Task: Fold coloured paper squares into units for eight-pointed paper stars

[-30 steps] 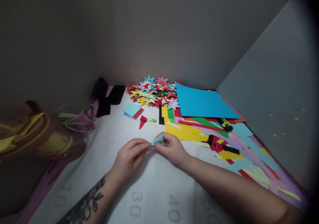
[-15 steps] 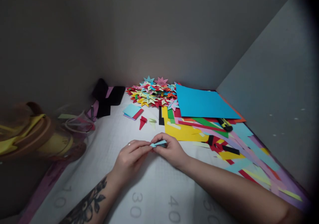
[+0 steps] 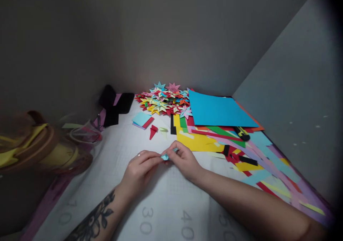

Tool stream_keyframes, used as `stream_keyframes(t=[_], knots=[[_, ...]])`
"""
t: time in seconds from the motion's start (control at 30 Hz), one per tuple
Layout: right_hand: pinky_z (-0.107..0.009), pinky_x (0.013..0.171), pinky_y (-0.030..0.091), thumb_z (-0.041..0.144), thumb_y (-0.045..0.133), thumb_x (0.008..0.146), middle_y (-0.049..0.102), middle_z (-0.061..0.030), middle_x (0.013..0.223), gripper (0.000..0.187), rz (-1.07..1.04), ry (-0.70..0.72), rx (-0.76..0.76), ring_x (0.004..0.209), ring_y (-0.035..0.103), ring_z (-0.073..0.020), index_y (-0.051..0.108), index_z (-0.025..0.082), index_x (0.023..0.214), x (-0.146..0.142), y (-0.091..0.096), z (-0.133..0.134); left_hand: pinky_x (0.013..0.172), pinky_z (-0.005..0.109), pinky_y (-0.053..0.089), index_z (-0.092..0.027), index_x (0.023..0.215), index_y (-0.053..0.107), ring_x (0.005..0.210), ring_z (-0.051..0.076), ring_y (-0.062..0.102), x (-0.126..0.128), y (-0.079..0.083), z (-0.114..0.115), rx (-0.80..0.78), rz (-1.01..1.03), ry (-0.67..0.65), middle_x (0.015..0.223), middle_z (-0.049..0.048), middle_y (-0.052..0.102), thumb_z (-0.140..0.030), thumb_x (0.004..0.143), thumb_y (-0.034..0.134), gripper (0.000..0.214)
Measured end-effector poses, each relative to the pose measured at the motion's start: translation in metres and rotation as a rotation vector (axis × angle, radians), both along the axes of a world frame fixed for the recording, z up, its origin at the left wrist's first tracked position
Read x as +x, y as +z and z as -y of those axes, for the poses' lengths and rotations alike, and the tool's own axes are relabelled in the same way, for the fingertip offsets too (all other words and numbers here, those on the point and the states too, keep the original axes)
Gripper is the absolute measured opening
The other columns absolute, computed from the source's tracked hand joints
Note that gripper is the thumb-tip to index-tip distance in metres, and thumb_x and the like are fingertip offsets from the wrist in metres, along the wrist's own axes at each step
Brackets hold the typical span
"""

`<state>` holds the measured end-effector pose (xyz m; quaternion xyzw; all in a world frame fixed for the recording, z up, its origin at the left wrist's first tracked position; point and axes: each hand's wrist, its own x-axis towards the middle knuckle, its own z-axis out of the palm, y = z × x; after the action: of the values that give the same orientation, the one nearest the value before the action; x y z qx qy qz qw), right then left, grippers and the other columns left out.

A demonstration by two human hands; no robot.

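A small folded light-blue paper piece point(image 3: 166, 156) lies low over the white cutting mat point(image 3: 160, 205), pinched between both hands. My left hand point(image 3: 139, 171) has its fingertips closed on the piece's left end. My right hand point(image 3: 183, 160) is closed over its right part and hides most of it. Behind the hands lie a small red folded piece point(image 3: 153, 130), a pale green piece point(image 3: 164, 131) and a little stack of light-blue and red squares point(image 3: 143, 120).
A pile of several coloured paper stars point(image 3: 163, 100) sits at the back. Coloured sheets, topped by a large blue sheet point(image 3: 218, 110), and loose strips point(image 3: 268, 166) cover the right side. A yellow-black cutter point(image 3: 242, 133) lies on them. Clear cup point(image 3: 85, 134) and brown-yellow thing point(image 3: 32, 144) at left.
The blue piece, raised and more open a second ago, has been pressed flatter and lower between my fingers. My right hand now covers more of it.
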<state>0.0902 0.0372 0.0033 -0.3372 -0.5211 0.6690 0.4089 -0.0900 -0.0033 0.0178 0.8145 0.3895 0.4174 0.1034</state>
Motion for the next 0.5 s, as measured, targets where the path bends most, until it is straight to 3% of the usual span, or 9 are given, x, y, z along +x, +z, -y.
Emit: stream_keyframes(t=[0.23, 0.37, 0.5], knots=[[-0.026, 0.059, 0.046, 0.044, 0.06, 0.083, 0.067, -0.0023, 0.079, 0.026, -0.032, 0.038, 0.014, 0.063, 0.059, -0.012, 0.05, 0.02, 0.079, 0.0, -0.0021, 0.0004, 0.073, 0.025, 0.051, -0.018, 0.099, 0.063, 0.085, 0.014, 0.062, 0.0023, 0.0024, 0.0013, -0.071, 0.019, 0.053, 0.094, 0.0072, 0.066, -0.006, 0.082, 0.055, 0.023], [-0.025, 0.058, 0.045, 0.043, 0.058, 0.084, 0.065, -0.0018, 0.076, 0.025, 0.01, 0.037, 0.041, 0.063, 0.058, -0.0119, 0.053, 0.019, 0.081, 0.0002, 0.0011, 0.0004, 0.071, 0.024, 0.051, -0.017, 0.088, 0.063, 0.08, 0.014, 0.063, 0.0042, 0.0049, 0.0022, -0.205, 0.082, 0.087, 0.085, 0.0052, 0.067, -0.009, 0.082, 0.054, 0.014], [-0.027, 0.067, 0.046, 0.031, 0.064, 0.079, 0.064, -0.0019, 0.083, 0.016, 0.089, 0.033, 0.15, 0.075, 0.059, -0.0137, 0.055, 0.019, 0.086, 0.001, 0.0033, 0.0014, 0.064, 0.023, 0.05, -0.017, 0.075, 0.062, 0.072, 0.013, 0.062, 0.0056, 0.0066, 0.0024, -0.368, 0.192, 0.166, 0.077, 0.0031, 0.066, -0.01, 0.078, 0.056, 0.01]])
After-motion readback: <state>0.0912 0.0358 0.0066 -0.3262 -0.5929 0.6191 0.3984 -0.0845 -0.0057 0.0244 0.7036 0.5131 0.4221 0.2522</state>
